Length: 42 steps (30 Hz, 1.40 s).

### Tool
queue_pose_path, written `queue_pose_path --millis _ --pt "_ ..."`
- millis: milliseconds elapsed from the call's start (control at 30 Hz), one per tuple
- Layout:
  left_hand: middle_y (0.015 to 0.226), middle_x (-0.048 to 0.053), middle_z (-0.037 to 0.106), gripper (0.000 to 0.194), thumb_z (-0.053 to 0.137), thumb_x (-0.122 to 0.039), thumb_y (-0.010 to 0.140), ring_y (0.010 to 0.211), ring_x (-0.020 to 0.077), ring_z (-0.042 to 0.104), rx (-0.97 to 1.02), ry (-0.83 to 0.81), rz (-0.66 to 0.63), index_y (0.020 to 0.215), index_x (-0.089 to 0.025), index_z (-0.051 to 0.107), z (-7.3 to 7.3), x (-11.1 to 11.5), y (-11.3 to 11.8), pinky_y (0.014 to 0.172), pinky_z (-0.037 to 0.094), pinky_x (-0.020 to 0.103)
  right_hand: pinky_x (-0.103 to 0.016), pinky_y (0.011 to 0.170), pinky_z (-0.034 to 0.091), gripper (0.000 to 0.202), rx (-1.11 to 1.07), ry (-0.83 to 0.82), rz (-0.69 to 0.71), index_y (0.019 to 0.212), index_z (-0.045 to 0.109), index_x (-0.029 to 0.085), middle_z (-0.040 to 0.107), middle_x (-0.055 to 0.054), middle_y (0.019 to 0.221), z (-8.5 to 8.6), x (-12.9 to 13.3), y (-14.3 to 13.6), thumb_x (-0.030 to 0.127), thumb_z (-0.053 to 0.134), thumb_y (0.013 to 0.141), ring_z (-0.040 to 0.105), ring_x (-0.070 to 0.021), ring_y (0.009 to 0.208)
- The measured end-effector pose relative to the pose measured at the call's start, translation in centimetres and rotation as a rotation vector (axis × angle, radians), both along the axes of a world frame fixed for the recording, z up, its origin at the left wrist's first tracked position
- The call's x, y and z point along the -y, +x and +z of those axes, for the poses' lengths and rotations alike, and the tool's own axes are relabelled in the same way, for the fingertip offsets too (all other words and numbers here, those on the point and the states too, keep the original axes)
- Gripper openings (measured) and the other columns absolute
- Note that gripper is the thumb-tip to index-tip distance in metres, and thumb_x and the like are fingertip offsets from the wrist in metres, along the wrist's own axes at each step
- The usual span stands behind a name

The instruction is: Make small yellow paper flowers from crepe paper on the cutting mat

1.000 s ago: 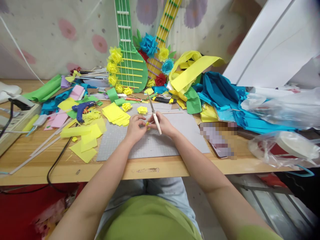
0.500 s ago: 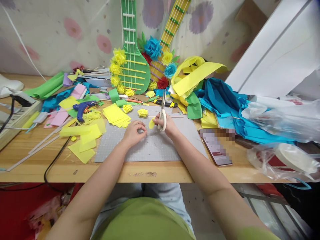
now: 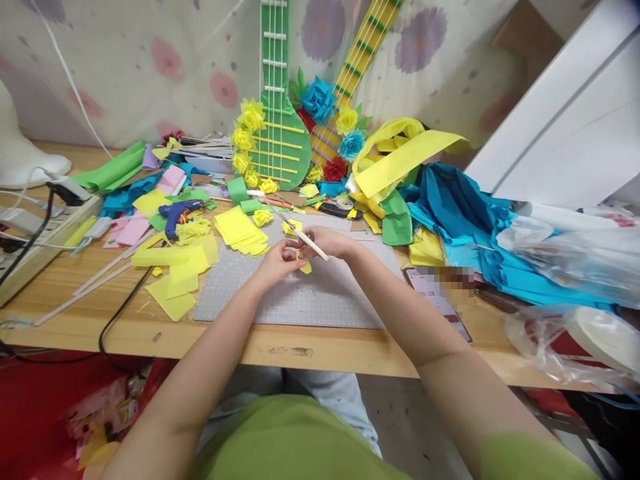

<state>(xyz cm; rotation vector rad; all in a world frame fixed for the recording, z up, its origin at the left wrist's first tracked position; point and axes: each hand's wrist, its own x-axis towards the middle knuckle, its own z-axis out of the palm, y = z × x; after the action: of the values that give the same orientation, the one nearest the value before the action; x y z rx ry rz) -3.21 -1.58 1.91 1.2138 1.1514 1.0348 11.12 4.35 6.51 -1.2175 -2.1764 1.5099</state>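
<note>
Over the grey cutting mat (image 3: 230,293), my left hand (image 3: 279,264) pinches a small yellow paper piece (image 3: 305,267) at its fingertips. My right hand (image 3: 327,243) meets it there, fingers wrapped round white-handled scissors (image 3: 314,245) whose blades point up and left. Behind the hands a yellow paper flower (image 3: 292,228) lies on the mat, partly hidden by the blades, and another yellow flower (image 3: 263,218) sits to its left. A stack of yellow paper squares (image 3: 240,230) rests at the mat's back left corner.
A blue glue gun (image 3: 179,215) and yellow sheets (image 3: 175,283) lie left. Behind stand a green paper instrument (image 3: 285,150) and a yellow one (image 3: 357,60). On the right are a phone (image 3: 435,300), blue paper (image 3: 465,220) and a bagged tape roll (image 3: 600,337).
My hands have come together at the yellow piece. The scissors have tipped from upright to pointing up and left. The whole view has shifted slightly.
</note>
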Motion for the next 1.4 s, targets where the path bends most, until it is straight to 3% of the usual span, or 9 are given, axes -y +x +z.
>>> queue_pose_path --millis 200,300,367,433,533,633,767,967,1400 --pt "0.05 -0.006 0.055 0.042 0.074 -0.025 0.052 0.044 0.0088 0.047 -0.006 -0.01 0.049 0.087 -0.017 0.052 -0.3 -0.5 -0.6 0.047 0.03 0.022 -0.022 0.05 0.031 0.024 0.212 0.134 0.016 0.068 0.049 0.018 0.051 0.005 0.058 1.5 -0.8 -1.3 0.023 0.063 0.049 0.045 -0.0102 0.058" --pt "0.046 -0.007 0.051 0.037 0.075 -0.023 0.05 0.041 0.007 0.042 0.021 0.002 0.162 0.08 -0.016 0.054 -0.3 -0.7 -0.8 0.045 0.029 0.021 -0.022 0.052 0.032 0.026 0.125 0.171 -0.034 0.068 0.048 0.018 0.05 0.005 0.061 1.2 -1.2 -1.4 0.029 0.066 0.052 0.044 -0.0098 0.058" --pt "0.046 -0.008 0.049 0.033 0.075 -0.022 0.051 0.043 0.0062 0.043 0.109 0.023 0.317 0.077 -0.016 0.056 -0.2 -0.9 -0.9 0.046 0.031 0.021 -0.023 0.054 0.033 0.031 -0.016 0.225 -0.144 0.072 0.047 0.018 0.05 0.003 0.065 0.5 -1.0 -1.1 0.038 0.064 0.057 0.045 -0.0102 0.06" --pt "0.051 -0.008 0.05 0.028 0.073 -0.021 0.054 0.047 0.0053 0.046 0.261 0.014 0.474 0.077 -0.017 0.058 -0.1 -1.1 -1.0 0.048 0.034 0.019 -0.024 0.057 0.035 0.034 -0.099 0.319 -0.351 0.078 0.045 0.019 0.052 0.002 0.07 -0.4 -0.2 -0.6 0.046 0.059 0.063 0.047 -0.0117 0.063" --pt "0.064 -0.006 0.057 0.02 0.07 -0.018 0.059 0.057 0.0041 0.052 0.546 -0.07 0.581 0.075 -0.018 0.059 0.0 -1.4 -1.0 0.055 0.04 0.017 -0.026 0.059 0.035 0.037 0.03 0.452 -0.485 0.082 0.043 0.02 0.053 0.0 0.073 -2.0 2.1 0.1 0.052 0.054 0.068 0.049 -0.014 0.065" --pt "0.072 -0.004 0.061 0.012 0.067 -0.017 0.066 0.066 0.0048 0.057 0.732 -0.109 0.577 0.073 -0.019 0.058 -0.1 -1.6 -1.2 0.066 0.046 0.017 -0.028 0.061 0.035 0.044 0.201 0.606 -0.397 0.087 0.042 0.02 0.056 -0.004 0.08 -3.3 4.5 0.2 0.055 0.056 0.066 0.051 -0.0181 0.072" --pt "0.071 -0.003 0.062 0.009 0.065 -0.021 0.071 0.076 0.0078 0.061 0.817 -0.12 0.608 0.07 -0.02 0.056 -0.7 -1.8 -1.8 0.076 0.049 0.019 -0.03 0.066 0.036 0.048 0.296 0.695 -0.331 0.089 0.043 0.018 0.058 -0.01 0.088 -4.1 5.9 -0.6 0.059 0.054 0.067 0.053 -0.023 0.084" --pt "0.073 0.001 0.066 0.01 0.066 -0.027 0.071 0.084 0.0132 0.063 0.89 -0.139 0.565 0.075 -0.019 0.06 -1.0 -1.6 -1.7 0.078 0.05 0.023 -0.031 0.064 0.036 0.053 0.37 0.652 -0.277 0.092 0.044 0.017 0.061 -0.013 0.09 -3.6 6.2 -2.0 0.065 0.049 0.069 0.057 -0.0247 0.082" --pt "0.063 0.0 0.065 0.013 0.054 -0.017 0.081 0.066 0.0073 0.063 1.156 -0.289 0.543 0.07 -0.012 0.06 0.7 -1.0 -0.9 0.08 0.049 0.021 -0.027 0.061 0.036 0.053 0.49 0.584 -0.297 0.096 0.047 0.018 0.066 -0.007 0.086 -2.6 6.6 -2.5 0.066 0.041 0.074 0.062 -0.0235 0.08"
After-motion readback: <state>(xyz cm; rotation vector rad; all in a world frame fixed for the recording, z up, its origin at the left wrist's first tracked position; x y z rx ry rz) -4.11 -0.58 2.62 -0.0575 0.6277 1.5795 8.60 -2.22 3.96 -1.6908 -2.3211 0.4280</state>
